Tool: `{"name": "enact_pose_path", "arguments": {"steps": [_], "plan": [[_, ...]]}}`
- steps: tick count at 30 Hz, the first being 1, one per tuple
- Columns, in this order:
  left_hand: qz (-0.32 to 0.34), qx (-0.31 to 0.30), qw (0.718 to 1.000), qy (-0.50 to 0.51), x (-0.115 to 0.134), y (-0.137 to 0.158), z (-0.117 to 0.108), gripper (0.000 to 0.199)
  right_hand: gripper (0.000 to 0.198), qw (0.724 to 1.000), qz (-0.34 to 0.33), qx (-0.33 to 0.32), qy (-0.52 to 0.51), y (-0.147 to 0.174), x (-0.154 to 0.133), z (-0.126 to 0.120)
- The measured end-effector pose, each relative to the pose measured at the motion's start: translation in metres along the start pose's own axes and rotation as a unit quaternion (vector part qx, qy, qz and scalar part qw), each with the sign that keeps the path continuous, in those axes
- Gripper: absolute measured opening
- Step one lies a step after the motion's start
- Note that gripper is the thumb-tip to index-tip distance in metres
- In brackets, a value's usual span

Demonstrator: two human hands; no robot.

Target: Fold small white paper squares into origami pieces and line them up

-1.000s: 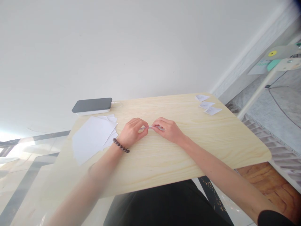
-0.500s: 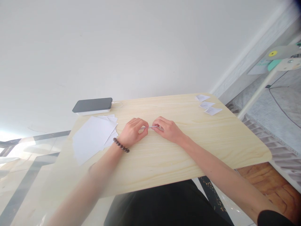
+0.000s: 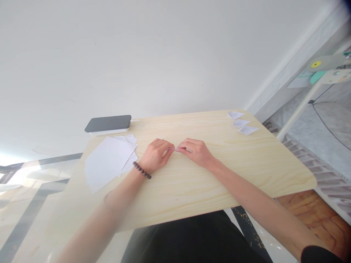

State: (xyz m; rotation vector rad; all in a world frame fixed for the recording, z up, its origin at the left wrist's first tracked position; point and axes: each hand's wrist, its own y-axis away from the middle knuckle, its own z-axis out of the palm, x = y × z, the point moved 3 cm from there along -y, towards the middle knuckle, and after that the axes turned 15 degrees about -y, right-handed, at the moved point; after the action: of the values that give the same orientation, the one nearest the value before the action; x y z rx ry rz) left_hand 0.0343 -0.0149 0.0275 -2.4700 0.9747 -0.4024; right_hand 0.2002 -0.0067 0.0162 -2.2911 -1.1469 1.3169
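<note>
Between my two hands, over the middle of the table, is a small folded piece of white paper [image 3: 175,148], seen nearly edge-on and mostly covered by fingers. My left hand [image 3: 157,154], with a dark bead bracelet at its wrist, pinches the paper's left end between thumb and fingers. From the other side my right hand [image 3: 196,150] pinches the right end. The fingertips of both hands almost meet. Left of my left hand lies a loose stack of white paper sheets [image 3: 106,160]. Three small folded paper pieces [image 3: 248,130] sit in a row at the far right.
A dark-topped phone-like device [image 3: 108,124] rests on a white base at the back left, with a white cable running from it. The pale wooden table [image 3: 246,168] meets a plain wall behind. A white metal pole [image 3: 298,106] stands beyond the right edge.
My fingertips have drawn closer together on the folded paper, and less of it shows between them. My fingers are a little straighter. The stack and the folded pieces stay put.
</note>
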Motion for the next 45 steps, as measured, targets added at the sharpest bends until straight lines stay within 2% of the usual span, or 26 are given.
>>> {"name": "enact_pose_path", "arguments": {"steps": [4,8,17,24,28,33,38,45], "plan": [[-0.024,-0.006,1.000,0.013,0.000,0.001,-0.001,0.011,0.018,1.000,0.015,-0.005,-0.007,0.000,0.001,-0.002],[-0.014,-0.028,0.999,0.014,0.002,0.000,-0.001,0.012,0.017,1.000,-0.015,-0.022,0.016,0.001,0.001,0.000],[-0.004,-0.031,0.999,-0.029,0.001,0.000,0.005,0.014,0.019,0.996,-0.055,-0.042,0.059,0.001,-0.002,0.005],[0.001,-0.054,0.998,-0.036,0.004,-0.001,0.003,0.014,0.018,0.997,0.008,-0.033,0.076,0.002,-0.002,0.002],[0.002,-0.060,0.997,-0.054,0.004,-0.001,0.006,0.015,0.018,0.995,0.005,-0.048,0.084,0.002,-0.003,0.003],[-0.007,-0.040,0.995,-0.091,0.003,-0.002,0.008,0.016,0.020,0.996,0.015,-0.057,0.074,0.000,-0.003,0.004],[-0.035,-0.025,0.995,-0.090,0.000,-0.001,0.006,0.017,0.020,0.996,0.043,-0.044,0.058,-0.001,0.001,-0.002],[-0.084,-0.038,0.992,-0.083,-0.007,0.002,0.008,0.021,0.019,0.997,0.050,-0.039,0.050,0.001,0.006,-0.004]]}}
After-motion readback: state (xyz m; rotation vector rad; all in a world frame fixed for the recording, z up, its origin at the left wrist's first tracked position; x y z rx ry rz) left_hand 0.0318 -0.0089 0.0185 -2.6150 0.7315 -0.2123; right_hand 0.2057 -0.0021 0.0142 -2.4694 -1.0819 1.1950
